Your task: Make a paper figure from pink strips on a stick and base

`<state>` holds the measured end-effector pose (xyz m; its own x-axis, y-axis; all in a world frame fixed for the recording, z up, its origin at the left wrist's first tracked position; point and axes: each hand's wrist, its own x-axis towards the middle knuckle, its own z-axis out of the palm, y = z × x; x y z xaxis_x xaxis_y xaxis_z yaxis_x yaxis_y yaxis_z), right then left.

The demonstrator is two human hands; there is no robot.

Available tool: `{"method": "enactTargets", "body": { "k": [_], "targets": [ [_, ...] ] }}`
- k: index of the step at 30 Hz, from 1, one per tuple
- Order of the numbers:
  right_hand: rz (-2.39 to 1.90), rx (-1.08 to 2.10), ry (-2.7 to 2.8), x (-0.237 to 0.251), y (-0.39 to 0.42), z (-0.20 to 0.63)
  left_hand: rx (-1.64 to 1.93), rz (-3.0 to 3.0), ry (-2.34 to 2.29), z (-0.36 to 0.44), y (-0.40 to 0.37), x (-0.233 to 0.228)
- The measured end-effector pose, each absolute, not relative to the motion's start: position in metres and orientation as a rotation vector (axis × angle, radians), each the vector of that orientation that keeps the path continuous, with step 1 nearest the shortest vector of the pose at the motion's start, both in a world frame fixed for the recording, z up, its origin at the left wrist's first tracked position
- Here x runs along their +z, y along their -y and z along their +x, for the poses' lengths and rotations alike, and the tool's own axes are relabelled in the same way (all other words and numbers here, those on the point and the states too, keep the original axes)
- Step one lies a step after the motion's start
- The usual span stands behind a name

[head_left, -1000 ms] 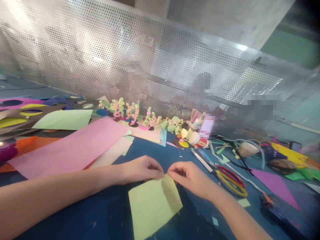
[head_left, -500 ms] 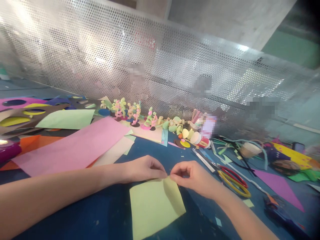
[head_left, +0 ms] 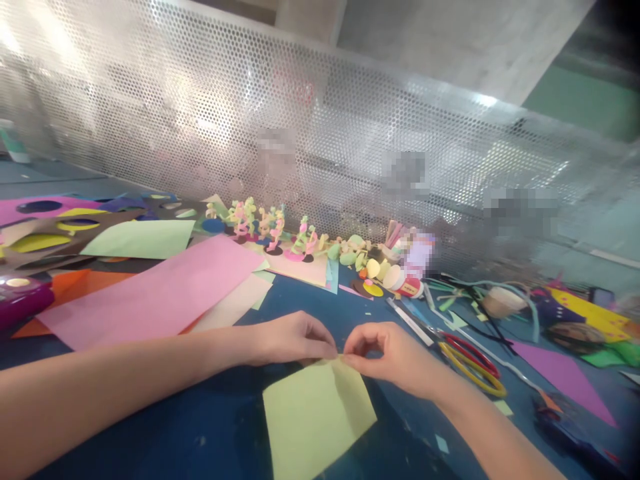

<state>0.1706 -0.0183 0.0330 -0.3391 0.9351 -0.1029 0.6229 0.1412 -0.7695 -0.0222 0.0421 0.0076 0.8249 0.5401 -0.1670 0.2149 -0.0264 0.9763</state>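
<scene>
A light green sheet of paper lies on the blue table in front of me, with a crease running down its right part. My left hand pinches its far edge with thumb and fingertips. My right hand pinches the same edge right beside it, so the fingertips of both hands almost touch at the paper's top.
Pink paper, green paper and punched coloured sheets lie at the left. Small paper figures stand by the perforated metal screen. Scissors with red and yellow handles, a glue tube and scraps lie at the right.
Both hands keep pinching the green sheet's top edge, fingertips drawn slightly closer together. The view has shifted a little; the sheet sits slightly further right.
</scene>
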Motion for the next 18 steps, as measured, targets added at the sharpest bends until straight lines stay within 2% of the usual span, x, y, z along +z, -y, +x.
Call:
{"method": "enactTargets", "body": {
  "k": [9, 18],
  "targets": [
    [-1.550, 0.955, 2.105, 0.0351, 0.0208, 0.1688, 0.287, 1.614, -0.604, -0.0226, -0.0419, 0.0074],
    [-1.544, 1.056, 2.072, 0.0370, 0.0205, 0.1698, 0.271, 1.674, -0.637, -0.0236, -0.0433, 0.0044]
  ]
}}
